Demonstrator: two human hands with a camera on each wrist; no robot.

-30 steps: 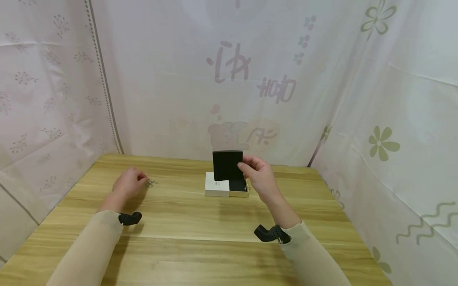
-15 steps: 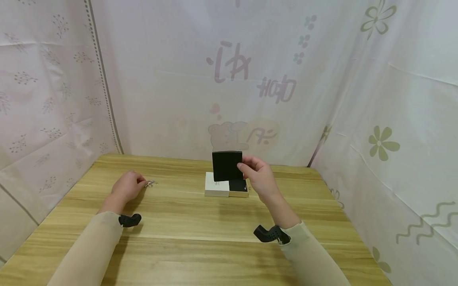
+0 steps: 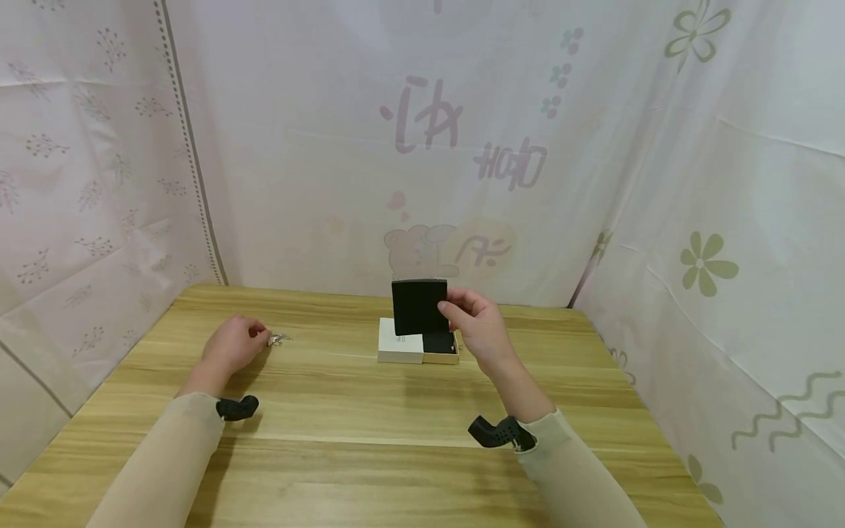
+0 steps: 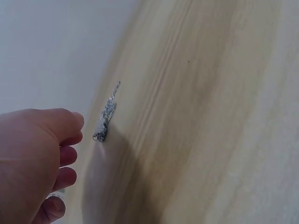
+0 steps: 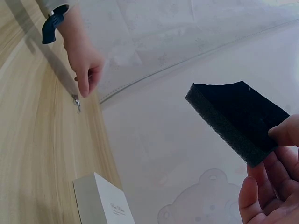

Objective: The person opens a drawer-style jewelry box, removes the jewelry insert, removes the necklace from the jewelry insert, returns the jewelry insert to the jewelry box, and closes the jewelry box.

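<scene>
In the head view, my right hand (image 3: 485, 330) pinches a square black foam pad (image 3: 419, 306) between thumb and fingers. The pad is held up in front of a small white box (image 3: 400, 348). Its fuzzy grey edge and dark face show in the right wrist view, where the foam pad (image 5: 238, 116) tilts. My left hand (image 3: 236, 343) is low over the table at the left, fingers loosely curled. Just beyond its fingertips lies a small bunched silver chain (image 4: 106, 116). A narrow gap separates thumb and chain in the left wrist view.
A shallow tray with a black lining (image 3: 439, 342) sits against the white box's right side. The wooden table (image 3: 343, 411) spreads in front. Printed curtains (image 3: 317, 147) hang along the back and both sides.
My left hand has drawn back slightly to the left from the silver chain, which stays on the table. My right hand and the foam pad have hardly moved.
</scene>
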